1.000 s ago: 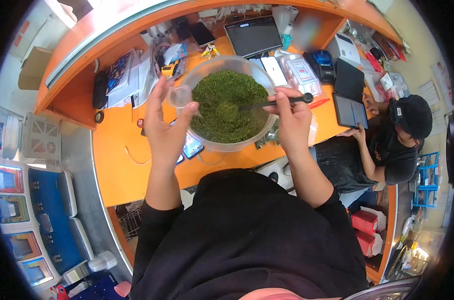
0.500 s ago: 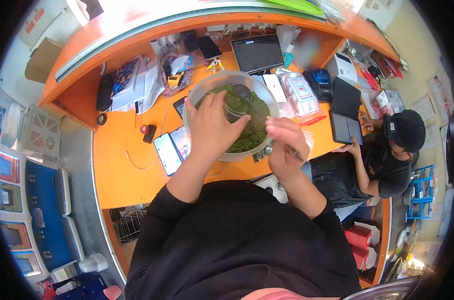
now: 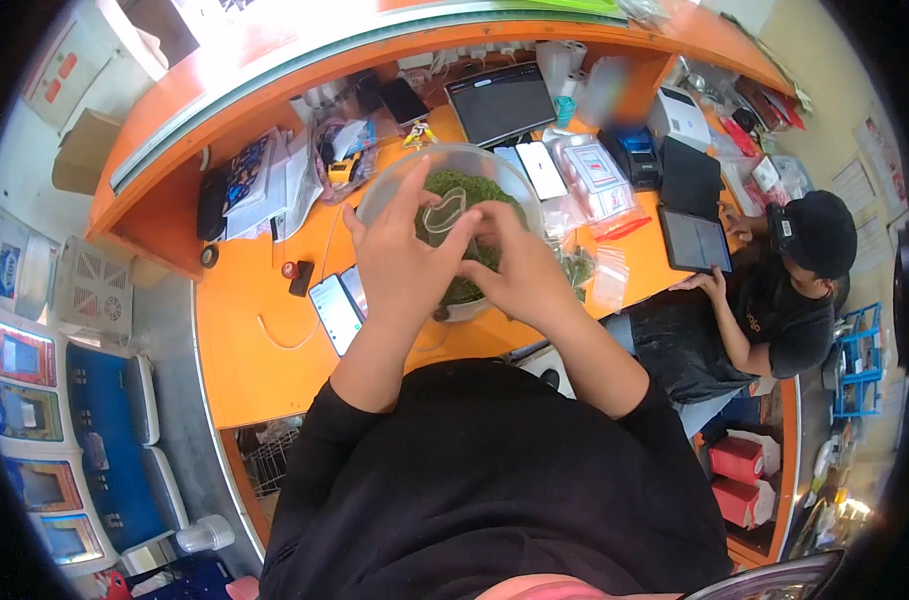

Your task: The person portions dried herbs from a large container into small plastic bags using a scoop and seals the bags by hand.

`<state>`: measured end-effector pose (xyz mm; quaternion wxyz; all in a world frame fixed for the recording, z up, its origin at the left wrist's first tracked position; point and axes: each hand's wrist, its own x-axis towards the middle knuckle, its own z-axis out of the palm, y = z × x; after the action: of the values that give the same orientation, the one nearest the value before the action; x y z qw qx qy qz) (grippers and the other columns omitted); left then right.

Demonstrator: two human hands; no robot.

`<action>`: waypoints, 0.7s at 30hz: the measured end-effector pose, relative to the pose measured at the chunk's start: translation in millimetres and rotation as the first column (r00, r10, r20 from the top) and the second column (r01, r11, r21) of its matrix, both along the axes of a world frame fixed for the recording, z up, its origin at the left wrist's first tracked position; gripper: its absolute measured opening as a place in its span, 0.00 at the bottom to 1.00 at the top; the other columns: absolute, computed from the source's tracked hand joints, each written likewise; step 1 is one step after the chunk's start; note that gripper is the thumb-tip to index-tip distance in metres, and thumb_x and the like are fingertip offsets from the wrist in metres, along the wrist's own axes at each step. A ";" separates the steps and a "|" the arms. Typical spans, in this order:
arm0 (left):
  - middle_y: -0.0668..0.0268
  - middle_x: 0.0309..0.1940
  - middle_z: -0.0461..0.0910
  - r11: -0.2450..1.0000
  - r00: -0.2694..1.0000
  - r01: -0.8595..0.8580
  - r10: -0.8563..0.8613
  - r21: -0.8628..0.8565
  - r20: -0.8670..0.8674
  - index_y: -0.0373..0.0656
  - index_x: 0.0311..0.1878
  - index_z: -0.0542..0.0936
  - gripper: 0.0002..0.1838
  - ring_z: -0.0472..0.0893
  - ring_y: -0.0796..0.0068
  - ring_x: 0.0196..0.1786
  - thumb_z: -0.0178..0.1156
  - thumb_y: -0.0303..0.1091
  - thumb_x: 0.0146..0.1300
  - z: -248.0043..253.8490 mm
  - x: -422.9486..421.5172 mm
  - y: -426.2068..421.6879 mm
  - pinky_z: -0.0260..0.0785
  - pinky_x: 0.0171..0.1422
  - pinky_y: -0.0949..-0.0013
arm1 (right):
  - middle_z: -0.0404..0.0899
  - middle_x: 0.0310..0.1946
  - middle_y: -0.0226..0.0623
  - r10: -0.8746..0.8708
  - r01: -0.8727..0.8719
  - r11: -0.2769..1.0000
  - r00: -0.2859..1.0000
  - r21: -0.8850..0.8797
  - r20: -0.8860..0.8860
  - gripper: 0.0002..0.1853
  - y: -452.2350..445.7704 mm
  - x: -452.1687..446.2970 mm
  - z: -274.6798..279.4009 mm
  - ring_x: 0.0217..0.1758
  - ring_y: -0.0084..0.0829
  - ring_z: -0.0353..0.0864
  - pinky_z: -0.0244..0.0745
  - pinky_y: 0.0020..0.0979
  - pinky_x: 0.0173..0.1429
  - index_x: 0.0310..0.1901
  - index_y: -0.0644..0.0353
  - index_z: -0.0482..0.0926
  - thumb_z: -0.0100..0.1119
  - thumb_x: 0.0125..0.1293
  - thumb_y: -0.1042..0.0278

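A round translucent plastic tub (image 3: 518, 172) holds a bed of crumbly, dry-looking green herb (image 3: 472, 184). Over it, both of my hands meet at a small clear plastic container (image 3: 445, 212) with an oval opening; whether it is a bag or a soft cup I cannot tell. My left hand (image 3: 405, 245) grips its left side, thumb towards the middle and fingers pointing up. At its right side, my right hand (image 3: 523, 268) has bent fingers closed on the edge. My hands cover the container's lower part and much of the tub's front.
Phones (image 3: 337, 312) lie beside the tub, with a tablet (image 3: 500, 103) behind. A clear bag with green contents (image 3: 578, 268) lies right of my right hand. Plastic packets (image 3: 597, 180) and a card terminal (image 3: 635, 155) stand further right. A co-worker in black (image 3: 775, 310) uses another tablet (image 3: 697, 238).
My right hand has moved left and in from the tub's right edge to the clear container. A dark round thing seen in the herb is no longer visible. The view has shifted slightly.
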<state>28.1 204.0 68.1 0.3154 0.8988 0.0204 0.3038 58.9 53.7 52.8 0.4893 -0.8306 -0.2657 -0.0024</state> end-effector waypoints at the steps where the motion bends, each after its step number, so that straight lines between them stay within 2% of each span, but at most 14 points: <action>1: 0.61 0.43 0.82 0.999 0.995 0.002 0.002 -0.036 0.097 0.39 0.63 0.71 0.39 0.81 0.59 0.49 0.73 0.44 0.47 1.5 1.9 -4.6 0.48 0.73 0.42 | 0.80 0.40 0.53 0.074 -0.075 0.997 0.997 -0.034 -0.011 0.22 0.8 10.5 -11.7 0.46 0.51 0.81 0.75 0.45 0.48 0.55 0.60 0.65 0.62 0.60 0.71; 2: 0.60 0.43 0.83 0.997 0.981 0.007 0.007 -0.072 0.193 0.38 0.64 0.71 0.40 0.82 0.59 0.48 0.74 0.43 0.48 2.9 4.0 -10.1 0.52 0.72 0.46 | 0.81 0.39 0.53 0.061 -0.061 0.998 0.998 0.016 0.001 0.22 0.9 12.0 -18.2 0.45 0.52 0.81 0.75 0.45 0.48 0.54 0.60 0.65 0.62 0.60 0.72; 4: 0.60 0.41 0.83 0.964 0.971 0.102 -0.042 -0.247 0.235 0.36 0.64 0.71 0.39 0.82 0.62 0.46 0.73 0.40 0.50 -5.2 12.1 -11.9 0.61 0.68 0.56 | 0.81 0.39 0.53 0.041 -0.044 0.993 0.999 0.113 0.031 0.22 -0.5 17.6 -25.9 0.44 0.53 0.81 0.75 0.45 0.47 0.54 0.61 0.65 0.62 0.60 0.73; 5: 0.61 0.39 0.84 0.906 0.977 0.175 -0.110 -0.385 0.185 0.34 0.63 0.71 0.36 0.83 0.64 0.44 0.73 0.37 0.52 -24.6 18.0 -4.1 0.65 0.65 0.60 | 0.81 0.40 0.52 0.067 -0.075 0.987 0.996 0.139 0.059 0.23 -4.7 21.5 -31.1 0.44 0.54 0.81 0.75 0.44 0.47 0.55 0.61 0.65 0.63 0.61 0.71; 7: 0.63 0.38 0.84 0.645 0.954 0.224 -0.299 -0.731 0.029 0.32 0.56 0.77 0.20 0.82 0.76 0.40 0.66 0.28 0.62 -21.6 11.3 -9.2 0.74 0.52 0.73 | 0.81 0.44 0.46 0.120 -0.108 0.977 0.991 0.183 -0.061 0.20 -17.3 19.8 -22.5 0.43 0.38 0.82 0.76 0.34 0.48 0.55 0.62 0.69 0.62 0.62 0.75; 8: 0.64 0.38 0.84 0.614 0.951 0.240 -0.306 -0.751 0.054 0.32 0.55 0.78 0.18 0.82 0.78 0.39 0.64 0.27 0.63 -24.3 9.4 -13.9 0.74 0.50 0.75 | 0.81 0.47 0.42 0.149 -0.122 0.971 0.982 0.206 -0.118 0.19 -23.0 20.6 -19.4 0.42 0.30 0.82 0.76 0.28 0.49 0.55 0.63 0.71 0.62 0.62 0.77; 11: 0.65 0.37 0.84 0.523 0.937 0.287 -0.327 -0.802 0.122 0.33 0.50 0.80 0.12 0.81 0.82 0.37 0.62 0.26 0.65 -29.0 6.6 -33.3 0.73 0.45 0.79 | 0.84 0.38 0.36 0.132 0.023 0.836 0.961 0.548 -0.242 0.15 -37.9 26.8 -25.9 0.38 0.25 0.83 0.75 0.26 0.42 0.49 0.63 0.76 0.66 0.62 0.69; 14: 0.66 0.36 0.84 0.447 0.919 0.349 -0.336 -0.824 0.207 0.34 0.48 0.80 0.09 0.80 0.84 0.36 0.61 0.26 0.66 -20.2 7.4 -64.3 0.72 0.40 0.81 | 0.83 0.35 0.31 0.251 0.062 0.685 0.915 0.726 -0.315 0.09 -65.1 27.6 -22.5 0.36 0.14 0.79 0.72 0.17 0.39 0.43 0.63 0.81 0.67 0.62 0.72; 15: 0.66 0.35 0.83 0.426 0.911 0.377 -0.332 -0.823 0.246 0.34 0.47 0.80 0.09 0.80 0.85 0.35 0.61 0.26 0.66 -21.6 9.5 -74.9 0.71 0.39 0.81 | 0.83 0.32 0.31 0.263 0.068 0.634 0.918 0.771 -0.297 0.10 -73.8 27.7 -22.8 0.34 0.15 0.79 0.72 0.16 0.38 0.43 0.64 0.81 0.68 0.61 0.74; 16: 0.67 0.35 0.83 0.404 0.902 0.402 -0.327 -0.822 0.281 0.34 0.46 0.80 0.08 0.80 0.85 0.35 0.61 0.26 0.67 -23.7 10.5 -86.0 0.70 0.37 0.82 | 0.83 0.32 0.31 0.275 0.079 0.614 0.911 0.785 -0.307 0.10 -84.3 26.4 -22.5 0.34 0.15 0.78 0.72 0.17 0.38 0.43 0.64 0.81 0.68 0.61 0.73; 18: 0.67 0.34 0.83 0.480 0.909 0.400 -0.317 -0.781 0.271 0.35 0.45 0.79 0.06 0.79 0.86 0.34 0.60 0.26 0.67 -29.1 12.6 -104.4 0.67 0.36 0.83 | 0.83 0.32 0.30 0.296 0.099 0.571 0.901 0.815 -0.316 0.09 -106.2 27.4 -20.9 0.34 0.15 0.78 0.72 0.17 0.38 0.42 0.63 0.81 0.68 0.61 0.73; 21: 0.69 0.35 0.81 0.541 0.905 0.420 -0.314 -0.729 0.289 0.36 0.44 0.78 0.05 0.77 0.86 0.36 0.59 0.25 0.67 -38.4 19.9 -137.1 0.67 0.39 0.82 | 0.83 0.33 0.29 0.230 0.083 0.648 0.927 0.757 -0.298 0.09 -140.3 32.5 -26.3 0.34 0.15 0.78 0.73 0.18 0.39 0.42 0.63 0.81 0.67 0.62 0.72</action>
<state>48.1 66.9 29.7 0.7284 0.6366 -0.0590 0.2465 91.4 -86.6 26.5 0.8313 -0.5229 -0.1778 0.0626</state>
